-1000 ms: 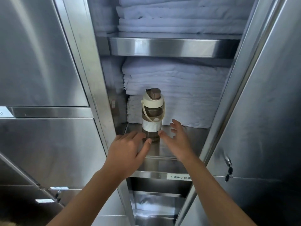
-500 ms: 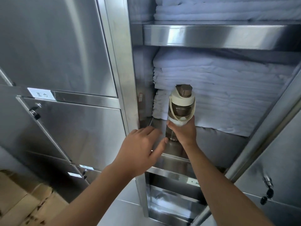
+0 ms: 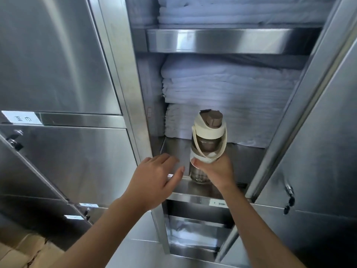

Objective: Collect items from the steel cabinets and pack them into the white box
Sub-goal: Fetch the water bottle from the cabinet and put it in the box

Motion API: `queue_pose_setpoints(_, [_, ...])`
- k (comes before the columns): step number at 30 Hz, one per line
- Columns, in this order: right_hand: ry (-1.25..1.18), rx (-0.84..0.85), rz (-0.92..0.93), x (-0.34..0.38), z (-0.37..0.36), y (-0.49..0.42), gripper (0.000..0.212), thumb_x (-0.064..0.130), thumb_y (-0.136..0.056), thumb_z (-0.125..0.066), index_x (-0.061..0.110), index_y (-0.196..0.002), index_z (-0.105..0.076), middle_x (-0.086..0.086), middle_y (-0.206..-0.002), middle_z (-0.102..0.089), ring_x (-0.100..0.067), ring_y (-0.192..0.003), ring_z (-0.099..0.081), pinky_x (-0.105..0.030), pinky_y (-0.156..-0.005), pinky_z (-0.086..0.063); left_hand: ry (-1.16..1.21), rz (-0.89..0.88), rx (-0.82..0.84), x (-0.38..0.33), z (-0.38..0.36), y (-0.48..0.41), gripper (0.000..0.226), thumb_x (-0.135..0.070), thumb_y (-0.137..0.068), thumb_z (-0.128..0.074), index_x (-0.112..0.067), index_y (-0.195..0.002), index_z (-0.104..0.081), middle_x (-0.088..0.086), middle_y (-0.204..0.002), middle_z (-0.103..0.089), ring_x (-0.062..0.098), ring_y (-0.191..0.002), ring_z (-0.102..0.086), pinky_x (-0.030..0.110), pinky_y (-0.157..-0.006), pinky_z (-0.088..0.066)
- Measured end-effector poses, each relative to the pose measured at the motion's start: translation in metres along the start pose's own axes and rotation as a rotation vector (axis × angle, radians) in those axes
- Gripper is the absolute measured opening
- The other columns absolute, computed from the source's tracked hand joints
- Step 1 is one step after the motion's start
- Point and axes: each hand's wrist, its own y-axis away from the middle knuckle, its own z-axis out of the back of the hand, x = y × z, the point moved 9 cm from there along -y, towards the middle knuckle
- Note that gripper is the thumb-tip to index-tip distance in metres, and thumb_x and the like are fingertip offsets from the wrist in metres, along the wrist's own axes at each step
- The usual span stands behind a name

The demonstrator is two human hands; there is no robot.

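A smoky-brown water bottle (image 3: pixel 207 144) with a cream lid, brown cap and cream carry strap stands upright at the front edge of the open steel cabinet's shelf (image 3: pixel 178 149). My right hand (image 3: pixel 217 170) is wrapped around the bottle's middle. My left hand (image 3: pixel 154 178) hovers just left of the bottle with its fingers spread and nothing in it. The white box is out of view.
Folded white towels (image 3: pixel 228 93) fill the shelf behind the bottle and the shelf above. An open steel door (image 3: pixel 316 132) stands at the right, closed steel doors (image 3: pixel 67 161) with latches at the left. Brown cardboard (image 3: pixel 21 252) lies at the bottom left.
My right hand closed around the bottle and drew it forward to the shelf's front edge. My left hand stayed open beside it. The view shifted left.
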Motion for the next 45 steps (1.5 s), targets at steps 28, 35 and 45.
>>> queue_pose_setpoints(28, [0.283,-0.575,-0.301,0.036,0.025,0.238,0.084,0.073,-0.052,-0.084,0.034,-0.124,-0.062,0.016,-0.113,-0.074,-0.013,-0.101,-0.072,-0.04,-0.092,-0.061,0.42,-0.425,0.299,0.016,-0.045,0.052,0.043,-0.053,-0.096,-0.031,-0.029,-0.11,-0.065,-0.012,-0.106,-0.068,0.021,-0.088,-0.065,0.035,-0.075,-0.052])
queue_pose_setpoints(35, [0.292,-0.868,-0.39,0.057,0.021,0.368,0.074,0.07,-0.049,-0.084,0.046,-0.115,-0.061,0.032,-0.103,-0.072,0.008,-0.095,-0.068,-0.025,-0.082,-0.057,0.553,-0.689,0.426,-0.041,-0.024,0.105,0.05,-0.054,-0.095,-0.028,-0.023,-0.104,-0.066,-0.012,-0.102,-0.069,0.018,-0.089,-0.066,0.033,-0.078,-0.048])
queue_pose_setpoints(45, [0.303,-1.306,-0.44,0.115,0.047,0.612,0.072,0.068,-0.053,-0.087,0.042,-0.116,-0.062,0.029,-0.106,-0.073,0.007,-0.1,-0.068,-0.03,-0.089,-0.056,0.761,-1.163,0.476,-0.172,0.063,0.257,0.046,-0.049,-0.098,-0.034,-0.019,-0.109,-0.067,-0.008,-0.105,-0.069,0.017,-0.086,-0.066,0.035,-0.076,-0.052])
